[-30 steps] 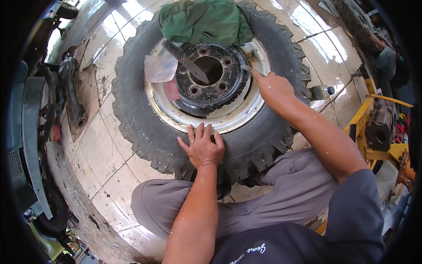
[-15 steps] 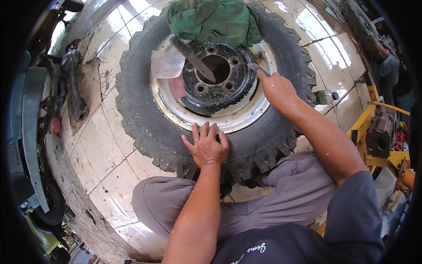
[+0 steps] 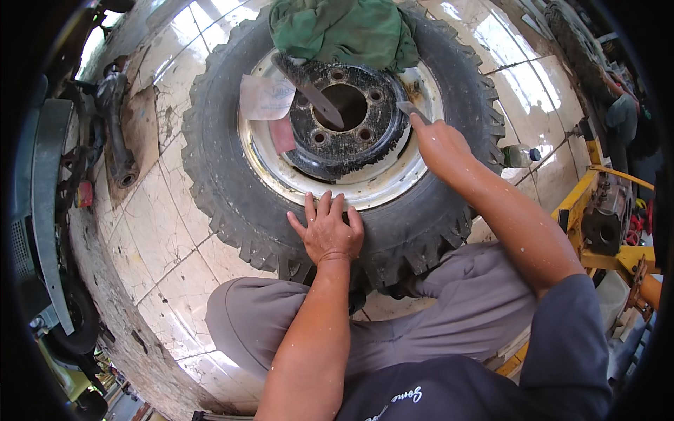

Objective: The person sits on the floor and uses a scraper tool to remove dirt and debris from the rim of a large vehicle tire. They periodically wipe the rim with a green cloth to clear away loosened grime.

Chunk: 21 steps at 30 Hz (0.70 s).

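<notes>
A large tyre [image 3: 221, 154] on a wheel lies flat between my bent legs. Its rim [image 3: 270, 165] is whitish and scuffed, with a black centre [image 3: 344, 160] of flaking paint. My left hand [image 3: 328, 230] rests on the tyre's near side, fingers spread, their tips at the rim's edge. In my closed right hand [image 3: 442, 149] is a narrow metal scraper [image 3: 411, 110], its blade against the right part of the rim. A dark-handled knife [image 3: 319, 104] lies across the centre hole. Left of it are a pale printed paper sheet [image 3: 263, 99] and a reddish piece of sandpaper [image 3: 282, 135].
A green cloth [image 3: 344, 31] covers the tyre's far side. To the right stand a small bottle [image 3: 518, 156] and a yellow metal frame [image 3: 579, 196]. A rusty metal arm [image 3: 116, 130] lies on cardboard at left, near a vehicle part [image 3: 53, 210]. The floor tiles [image 3: 161, 245] are cracked.
The whole view has shifted slightly. My left hand stays on the tyre, and my right hand keeps the scraper at nearly the same place on the rim.
</notes>
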### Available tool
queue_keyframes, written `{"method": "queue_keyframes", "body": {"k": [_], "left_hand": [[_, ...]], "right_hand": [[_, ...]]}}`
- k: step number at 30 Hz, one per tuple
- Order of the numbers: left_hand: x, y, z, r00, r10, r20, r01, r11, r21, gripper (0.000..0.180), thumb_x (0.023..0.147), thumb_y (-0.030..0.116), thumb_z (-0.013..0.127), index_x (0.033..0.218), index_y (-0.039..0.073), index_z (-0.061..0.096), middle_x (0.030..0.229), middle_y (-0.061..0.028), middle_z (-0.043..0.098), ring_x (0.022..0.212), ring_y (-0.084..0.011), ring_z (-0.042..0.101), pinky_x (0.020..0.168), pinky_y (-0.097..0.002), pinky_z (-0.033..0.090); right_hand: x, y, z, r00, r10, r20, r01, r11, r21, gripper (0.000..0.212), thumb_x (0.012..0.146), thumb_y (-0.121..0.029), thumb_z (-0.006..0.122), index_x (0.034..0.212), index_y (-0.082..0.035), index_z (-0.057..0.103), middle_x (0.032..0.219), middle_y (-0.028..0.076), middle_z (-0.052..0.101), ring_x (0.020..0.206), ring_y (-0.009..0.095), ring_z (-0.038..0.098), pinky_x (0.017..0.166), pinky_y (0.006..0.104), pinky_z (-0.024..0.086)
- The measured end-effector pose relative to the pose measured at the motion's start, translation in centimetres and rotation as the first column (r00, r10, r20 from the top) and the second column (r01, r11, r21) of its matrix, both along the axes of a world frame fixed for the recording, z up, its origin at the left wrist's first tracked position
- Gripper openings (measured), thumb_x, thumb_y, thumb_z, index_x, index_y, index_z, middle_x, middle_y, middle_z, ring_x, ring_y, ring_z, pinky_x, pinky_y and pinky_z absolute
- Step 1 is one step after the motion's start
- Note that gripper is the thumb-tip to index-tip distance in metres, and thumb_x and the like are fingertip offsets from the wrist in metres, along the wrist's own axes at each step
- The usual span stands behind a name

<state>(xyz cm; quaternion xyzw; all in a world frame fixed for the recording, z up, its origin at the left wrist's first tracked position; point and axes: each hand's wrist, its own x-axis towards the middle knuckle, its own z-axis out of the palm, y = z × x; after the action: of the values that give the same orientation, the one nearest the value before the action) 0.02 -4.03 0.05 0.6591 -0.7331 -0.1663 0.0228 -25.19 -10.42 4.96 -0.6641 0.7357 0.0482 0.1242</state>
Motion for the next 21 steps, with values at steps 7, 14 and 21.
{"method": "queue_keyframes", "body": {"k": [7,14,21], "left_hand": [[0.2,0.1,-0.2,1.000,0.001,-0.015,-0.001,1.000,-0.014,0.039,0.091,0.037,0.056,0.125,0.023,0.070,0.143,-0.0006,0.058,0.146,-0.0283,0.039,0.121,-0.0653,0.008],[0.6,0.1,-0.8,0.999,0.005,-0.037,-0.007,0.998,-0.055,0.039,0.089,0.036,0.057,0.122,0.021,0.071,0.141,-0.0006,0.059,0.145,-0.0294,0.039,0.120,-0.0671,0.010],[0.0,0.1,-0.1,1.000,-0.006,-0.003,0.006,1.000,-0.003,0.040,0.091,0.037,0.056,0.126,0.024,0.070,0.144,-0.0011,0.058,0.146,-0.0281,0.038,0.121,-0.0645,0.008]], "right_hand": [[0.8,0.4,0.1,0.996,0.091,-0.012,-0.091,0.995,0.049,0.042,0.093,-0.003,0.049,0.134,0.006,0.055,0.085,0.028,0.069,0.086,0.041,0.072,0.072,0.0505,0.058],[1.7,0.7,0.4,0.988,0.057,0.143,-0.082,0.981,0.174,0.045,0.089,0.000,0.050,0.133,0.011,0.053,0.089,0.030,0.070,0.090,0.045,0.070,0.080,0.0525,0.056],[1.8,1.1,-1.2,0.974,-0.096,0.204,0.058,0.982,0.181,0.054,0.092,-0.010,0.056,0.141,0.010,0.045,0.089,0.032,0.069,0.088,0.047,0.068,0.081,0.0533,0.053]]}}
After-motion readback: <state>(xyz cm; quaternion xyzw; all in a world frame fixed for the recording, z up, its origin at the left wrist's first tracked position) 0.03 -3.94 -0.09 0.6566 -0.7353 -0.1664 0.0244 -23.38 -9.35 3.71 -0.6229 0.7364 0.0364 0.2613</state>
